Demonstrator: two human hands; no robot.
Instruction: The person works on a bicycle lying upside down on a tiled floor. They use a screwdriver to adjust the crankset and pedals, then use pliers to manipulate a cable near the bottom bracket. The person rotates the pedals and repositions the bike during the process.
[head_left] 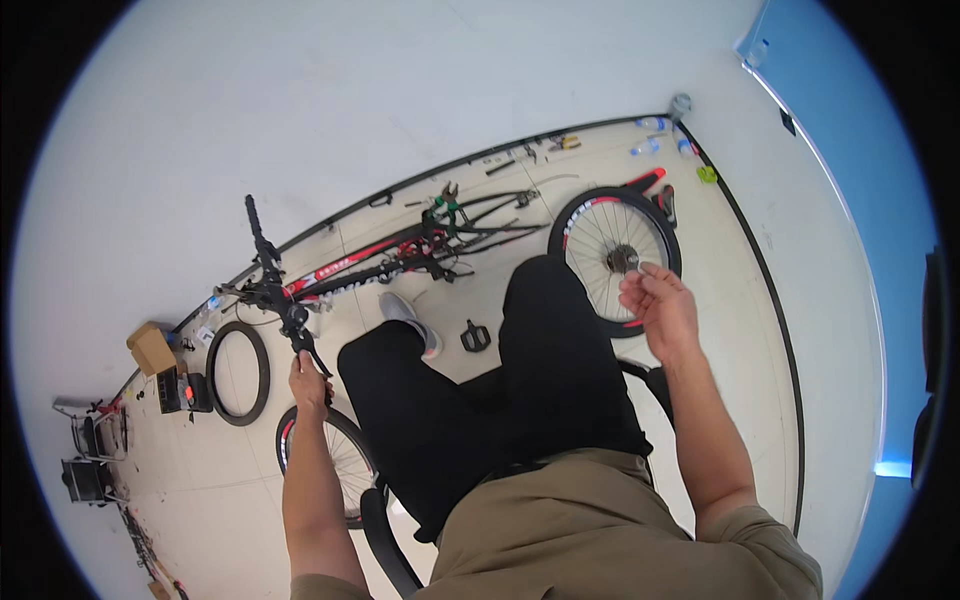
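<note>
My left hand [308,383] is closed round the near grip of a black bicycle handlebar [264,250], beside its brake lever. The handlebar is joined to a black and red bicycle frame [350,262] that lies across the floor beyond my knees. To the right, my right hand [664,312] is raised with its fingers curled together in a pinch; whatever is between them is too small to make out. In the picture it overlaps a spoked wheel [565,225] with a sprocket cassette [622,258] at its hub. Whether the hand touches the wheel cannot be told.
A loose pedal [475,337] lies between my feet and knees. On the left are a bare tyre [212,375], another wheel [350,450] and a cardboard box [151,348]. Pliers [565,143] and plastic bottles [645,147] lie along the far wall, near a red-black saddle [665,203].
</note>
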